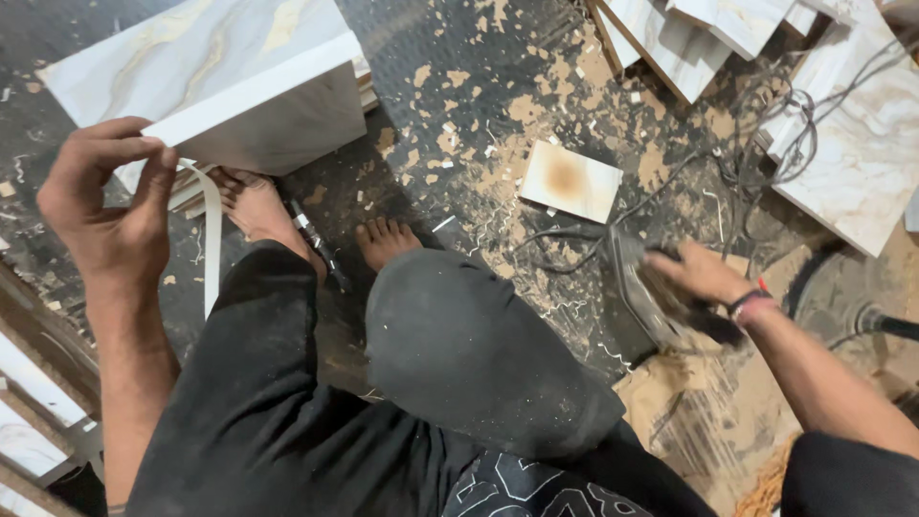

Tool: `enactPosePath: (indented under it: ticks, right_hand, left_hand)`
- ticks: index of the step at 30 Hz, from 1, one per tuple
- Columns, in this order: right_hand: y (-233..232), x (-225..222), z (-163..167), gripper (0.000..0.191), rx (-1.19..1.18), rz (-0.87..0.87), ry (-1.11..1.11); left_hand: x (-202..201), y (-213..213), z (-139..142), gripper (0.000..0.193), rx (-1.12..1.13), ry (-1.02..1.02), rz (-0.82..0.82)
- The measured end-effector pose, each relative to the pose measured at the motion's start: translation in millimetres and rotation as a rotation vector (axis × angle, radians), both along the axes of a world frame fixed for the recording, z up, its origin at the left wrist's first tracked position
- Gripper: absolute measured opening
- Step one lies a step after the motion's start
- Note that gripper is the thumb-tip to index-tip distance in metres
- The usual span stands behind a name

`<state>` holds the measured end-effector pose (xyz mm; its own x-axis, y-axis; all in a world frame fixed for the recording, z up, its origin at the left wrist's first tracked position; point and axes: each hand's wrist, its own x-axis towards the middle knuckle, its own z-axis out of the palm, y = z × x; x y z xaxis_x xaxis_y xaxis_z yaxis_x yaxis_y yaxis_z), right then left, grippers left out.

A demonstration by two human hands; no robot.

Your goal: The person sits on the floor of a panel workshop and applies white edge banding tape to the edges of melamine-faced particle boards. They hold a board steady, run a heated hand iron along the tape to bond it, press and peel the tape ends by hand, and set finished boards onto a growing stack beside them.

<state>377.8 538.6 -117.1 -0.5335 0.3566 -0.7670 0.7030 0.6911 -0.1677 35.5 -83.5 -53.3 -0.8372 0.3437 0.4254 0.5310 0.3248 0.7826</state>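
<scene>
Here the white edge strip (212, 239) hangs loose from the person's left hand (105, 206), pinched between thumb and fingertips right at the near corner of the marble-patterned board (215, 81). The fingers are closed tight on the strip's top end; the rest of it droops down past the bare left foot (258, 206), free of the board's edge. The board itself rests tilted on the dark rubber floor (459, 57), propped near a low stack of similar pieces.

Off to the other side, the right hand (704, 273) reaches down onto a dark power tool (646, 297) lying on the floor. The hand is blurred, so I cannot tell whether it has truly gripped the tool or only rests on it. A black cable (766, 144) loops away from it through drifts of sawdust (498, 191), past a small offcut panel (571, 180) and more patterned boards (862, 144) further out.

The risks I'd judge from here: the strip could slip or kink, since only its tip is held and the length swings free. Bare toes (383, 235) sit close to the tool and the tangled cable, so a snagged cord or a tool dragged blind might catch a foot. Sawdust underfoot may also let the board slide.
</scene>
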Motion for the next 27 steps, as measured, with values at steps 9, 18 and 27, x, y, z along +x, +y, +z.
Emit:
enactPosePath:
  ticks: [9, 18, 27]
  right_hand:
    - [-38, 55, -4, 0.055, -0.086, 0.066, -0.029]
    - [-60, -129, -71, 0.049, -0.073, -0.065, 0.75]
    - [-116, -230, -15, 0.054, 0.377, 0.388, 0.795]
  left_hand:
    - [1, 9, 11, 0.02, 0.112, -0.16, -0.003]
    - [11, 25, 27, 0.017, 0.195, -0.246, 0.05]
    - [6, 11, 12, 0.016, 0.075, -0.155, 0.084]
